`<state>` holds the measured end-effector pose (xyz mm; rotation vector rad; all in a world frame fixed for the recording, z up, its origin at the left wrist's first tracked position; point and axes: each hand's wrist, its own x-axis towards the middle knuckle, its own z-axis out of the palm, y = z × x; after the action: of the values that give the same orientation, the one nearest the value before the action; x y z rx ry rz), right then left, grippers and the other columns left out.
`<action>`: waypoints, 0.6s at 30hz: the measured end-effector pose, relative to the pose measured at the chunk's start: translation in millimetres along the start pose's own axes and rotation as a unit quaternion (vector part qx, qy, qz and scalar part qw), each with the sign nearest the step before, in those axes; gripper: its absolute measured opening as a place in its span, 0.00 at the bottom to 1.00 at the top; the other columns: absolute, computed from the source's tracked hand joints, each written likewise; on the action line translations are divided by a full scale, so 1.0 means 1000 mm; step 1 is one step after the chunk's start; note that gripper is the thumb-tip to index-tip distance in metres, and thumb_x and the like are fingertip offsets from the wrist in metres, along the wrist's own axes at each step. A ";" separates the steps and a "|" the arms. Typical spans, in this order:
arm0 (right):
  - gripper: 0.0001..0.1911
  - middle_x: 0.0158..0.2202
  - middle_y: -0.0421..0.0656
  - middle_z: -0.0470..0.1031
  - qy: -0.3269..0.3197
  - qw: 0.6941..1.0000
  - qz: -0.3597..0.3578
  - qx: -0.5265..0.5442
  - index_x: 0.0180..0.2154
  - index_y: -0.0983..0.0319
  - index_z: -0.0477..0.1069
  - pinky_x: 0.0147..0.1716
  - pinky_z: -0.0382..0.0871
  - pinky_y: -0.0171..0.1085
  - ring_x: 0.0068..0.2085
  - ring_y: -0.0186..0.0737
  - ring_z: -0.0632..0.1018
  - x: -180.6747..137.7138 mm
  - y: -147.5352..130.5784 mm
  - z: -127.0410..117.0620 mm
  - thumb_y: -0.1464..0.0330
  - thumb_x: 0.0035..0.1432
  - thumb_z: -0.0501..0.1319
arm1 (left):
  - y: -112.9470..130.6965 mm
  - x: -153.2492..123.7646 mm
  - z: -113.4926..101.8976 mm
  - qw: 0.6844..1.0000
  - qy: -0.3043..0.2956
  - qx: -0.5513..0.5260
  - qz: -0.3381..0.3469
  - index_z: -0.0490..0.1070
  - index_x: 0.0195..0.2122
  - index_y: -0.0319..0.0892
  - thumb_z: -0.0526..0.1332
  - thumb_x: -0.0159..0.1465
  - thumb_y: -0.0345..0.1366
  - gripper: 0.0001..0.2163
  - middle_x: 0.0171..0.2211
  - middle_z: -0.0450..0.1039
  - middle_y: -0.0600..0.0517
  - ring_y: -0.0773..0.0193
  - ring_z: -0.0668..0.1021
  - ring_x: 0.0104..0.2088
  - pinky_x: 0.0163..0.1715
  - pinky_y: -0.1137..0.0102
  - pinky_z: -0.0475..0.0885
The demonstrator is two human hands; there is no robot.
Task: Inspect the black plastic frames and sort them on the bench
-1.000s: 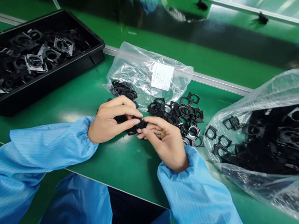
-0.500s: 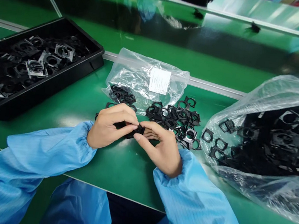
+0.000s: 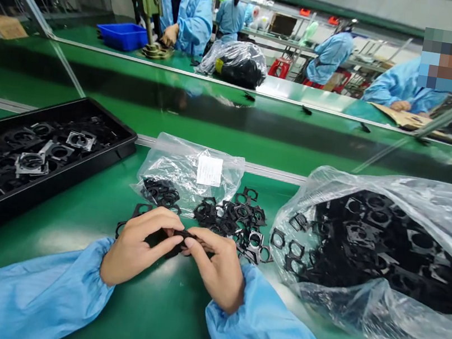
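Observation:
Between my two hands is a small black plastic part (image 3: 184, 235), seen nearly edge-on and mostly covered by fingers. My left hand (image 3: 142, 242) pinches its left end with thumb and fingers. My right hand (image 3: 212, 258) grips the right end the same way. Just beyond my fingers lies a loose pile of black square frames (image 3: 240, 217) with round openings, a few of them silvery. A clear plastic bag (image 3: 172, 156) with a white label (image 3: 209, 171) lies behind, holding more black frames at its near end.
On the left stands a long black tray (image 3: 127, 146) of similar frames. A large clear bag (image 3: 335, 180) full of them lies open on the right. Across a clear partition, people in blue coats sit at a bench with a blue bin (image 3: 122, 36) and a hand press (image 3: 148, 10).
The camera has tilted up, bringing the far bench and several people into view. Both hands still hold the black part, which has turned to show its thin edge.

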<state>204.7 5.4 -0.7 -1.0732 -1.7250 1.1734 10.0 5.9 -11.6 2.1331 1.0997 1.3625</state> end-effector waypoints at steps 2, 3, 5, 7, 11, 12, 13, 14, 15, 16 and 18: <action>0.12 0.33 0.44 0.84 -0.001 1.000 -0.004 0.012 0.42 0.59 0.83 0.35 0.80 0.35 0.32 0.40 0.84 0.001 0.000 0.000 0.64 0.70 0.60 | -0.001 -0.001 0.001 1.000 0.003 -0.009 -0.018 0.76 0.43 0.43 0.65 0.69 0.31 0.02 0.38 0.79 0.49 0.63 0.82 0.36 0.35 0.71 0.79; 0.12 0.33 0.44 0.84 -0.002 1.000 -0.006 0.018 0.42 0.59 0.83 0.35 0.80 0.35 0.32 0.40 0.84 0.001 0.000 0.000 0.63 0.70 0.60 | -0.002 -0.001 0.001 1.000 0.005 -0.014 -0.025 0.76 0.42 0.43 0.65 0.69 0.31 0.02 0.38 0.79 0.49 0.63 0.83 0.36 0.35 0.71 0.80; 0.13 0.34 0.44 0.84 -0.001 1.000 -0.007 0.026 0.42 0.59 0.83 0.35 0.81 0.35 0.32 0.40 0.85 0.002 0.000 0.000 0.63 0.70 0.59 | -0.003 -0.001 0.002 0.999 0.008 -0.021 -0.033 0.75 0.41 0.43 0.65 0.69 0.32 0.01 0.37 0.80 0.49 0.62 0.83 0.36 0.35 0.70 0.80; 0.14 0.35 0.44 0.85 0.000 1.000 -0.006 0.022 0.43 0.59 0.83 0.35 0.81 0.35 0.32 0.40 0.85 0.002 0.001 0.000 0.63 0.71 0.59 | -0.003 0.000 0.002 0.999 0.008 -0.023 -0.031 0.75 0.40 0.43 0.65 0.69 0.31 0.00 0.37 0.80 0.49 0.62 0.83 0.36 0.35 0.70 0.80; 0.12 0.34 0.44 0.85 0.014 1.000 -0.009 0.010 0.44 0.60 0.83 0.37 0.82 0.36 0.34 0.40 0.85 0.004 0.001 0.001 0.64 0.68 0.62 | -0.002 0.003 -0.002 1.000 0.017 -0.019 0.004 0.75 0.38 0.42 0.66 0.68 0.30 0.02 0.36 0.81 0.49 0.62 0.83 0.38 0.41 0.68 0.80; 0.11 0.36 0.45 0.85 0.017 1.000 -0.008 0.010 0.45 0.61 0.82 0.38 0.82 0.37 0.34 0.41 0.86 0.004 0.001 0.001 0.64 0.68 0.63 | -0.002 0.003 -0.003 1.000 0.020 -0.018 0.012 0.76 0.37 0.42 0.66 0.68 0.29 0.02 0.36 0.82 0.49 0.62 0.83 0.38 0.41 0.68 0.80; 0.11 0.36 0.45 0.86 0.020 1.000 -0.008 0.013 0.44 0.61 0.82 0.40 0.83 0.38 0.35 0.41 0.86 0.005 0.002 0.002 0.64 0.67 0.64 | -0.003 0.004 -0.004 0.999 0.023 -0.017 0.016 0.76 0.36 0.42 0.67 0.68 0.29 0.03 0.36 0.82 0.49 0.62 0.83 0.39 0.42 0.68 0.80; 0.10 0.37 0.45 0.86 0.021 1.000 -0.007 0.014 0.44 0.61 0.82 0.41 0.83 0.38 0.36 0.41 0.86 0.005 0.002 0.002 0.64 0.67 0.64 | -0.003 0.004 -0.005 0.999 0.025 -0.015 0.017 0.76 0.36 0.42 0.67 0.67 0.29 0.03 0.36 0.82 0.49 0.62 0.83 0.38 0.42 0.68 0.80; 0.10 0.37 0.45 0.86 0.022 1.000 -0.008 0.015 0.44 0.61 0.82 0.42 0.83 0.39 0.36 0.42 0.86 0.005 0.002 0.002 0.65 0.66 0.65 | -0.003 0.004 -0.006 0.999 0.028 -0.014 0.019 0.77 0.35 0.42 0.67 0.67 0.29 0.03 0.36 0.82 0.49 0.62 0.84 0.38 0.41 0.68 0.80; 0.09 0.37 0.45 0.86 0.019 1.000 -0.007 0.017 0.43 0.62 0.82 0.42 0.83 0.39 0.36 0.42 0.86 0.006 0.002 0.003 0.65 0.65 0.65 | -0.004 0.005 -0.006 0.999 0.030 -0.013 0.018 0.77 0.35 0.42 0.67 0.67 0.29 0.03 0.36 0.82 0.49 0.62 0.84 0.38 0.41 0.68 0.80; 0.09 0.37 0.45 0.86 0.018 1.000 -0.003 0.024 0.43 0.62 0.82 0.42 0.83 0.39 0.37 0.42 0.86 0.006 0.001 0.003 0.65 0.65 0.66 | -0.004 0.005 -0.007 0.999 0.033 -0.012 0.019 0.77 0.35 0.42 0.68 0.67 0.29 0.03 0.35 0.82 0.49 0.63 0.83 0.39 0.42 0.68 0.80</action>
<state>200.4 9.9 -1.5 -1.0527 -1.6635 1.1794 3.3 11.3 -8.4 2.1152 1.0666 1.4668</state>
